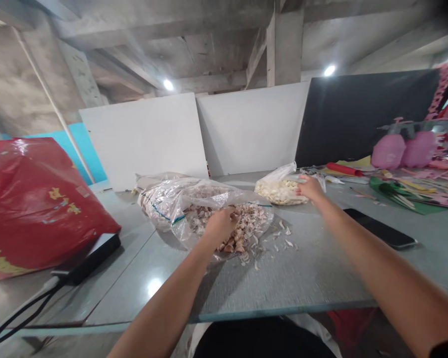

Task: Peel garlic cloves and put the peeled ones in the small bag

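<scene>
A large clear plastic bag [160, 196] lies on its side on the table, its mouth spread toward me. Unpeeled garlic cloves [241, 239] and loose papery skins [257, 219] spill in its opening. My left hand [221, 224] is down among these cloves with its fingers curled; what they hold, if anything, is hidden. Farther back on the right is a smaller clear bag [283, 173] containing pale peeled garlic cloves [280, 193]. At this bag's right side is my right hand [309, 188], its thumb and fingers apart, close to the peeled cloves.
Scraps of skin [286, 242] litter the table [283, 278]. On the left stand a red bag [41, 199] and a black power bank [93, 258] with a cable. A phone [379, 227], coloured paper [406, 196] and pink spray bottles [390, 149] are right. White boards [254, 129] stand behind.
</scene>
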### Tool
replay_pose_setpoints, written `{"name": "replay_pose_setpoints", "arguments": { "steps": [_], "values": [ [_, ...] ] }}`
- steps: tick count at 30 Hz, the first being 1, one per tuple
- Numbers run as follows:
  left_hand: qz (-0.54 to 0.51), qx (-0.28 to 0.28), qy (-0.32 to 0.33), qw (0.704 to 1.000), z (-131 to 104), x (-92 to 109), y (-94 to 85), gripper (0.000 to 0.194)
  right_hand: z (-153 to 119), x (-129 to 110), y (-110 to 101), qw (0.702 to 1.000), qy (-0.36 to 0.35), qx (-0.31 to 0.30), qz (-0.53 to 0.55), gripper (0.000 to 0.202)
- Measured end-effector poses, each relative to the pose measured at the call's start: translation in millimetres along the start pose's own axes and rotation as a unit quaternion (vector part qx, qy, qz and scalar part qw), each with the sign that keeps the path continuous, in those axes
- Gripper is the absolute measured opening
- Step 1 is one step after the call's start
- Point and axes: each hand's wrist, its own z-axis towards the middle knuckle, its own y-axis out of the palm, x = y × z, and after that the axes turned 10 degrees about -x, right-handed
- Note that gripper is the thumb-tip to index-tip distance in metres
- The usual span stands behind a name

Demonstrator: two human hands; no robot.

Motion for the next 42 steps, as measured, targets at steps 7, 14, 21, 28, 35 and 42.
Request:
{"name": "replay_pose_setpoints", "arguments": {
  "steps": [7,14,21,28,35,42],
  "values": [
    [-0.022,-0.035,0.012,0.999,4,-9,-3.5,0.029,-56,-48,34,0.949,-0.184,-0.203,-0.158,0.021],
    [-0.017,-0.112,0.032,0.993,5,-22,-11.8,0.027,-111,-49,94,0.754,-0.31,-0.44,-0.376,0.028],
    [-0.061,-0.025,0.034,0.997,6,-18,-23.4,0.029,-99,-8,101,0.708,-0.303,-0.476,-0.425,0.041],
    [-0.058,-0.032,0.046,0.997,9,-21,-10.5,0.026,-109,-7,112,0.735,-0.287,-0.433,-0.436,0.028],
    [-0.042,-0.063,0.057,0.996,6,-14,-3.8,0.028,-102,-6,105,0.76,-0.27,-0.429,-0.407,0.022],
    [-0.019,-0.056,0.047,0.997,7,-10,0.8,0.027,-97,-11,98,0.794,-0.274,-0.39,-0.378,0.026]
  ]
}}
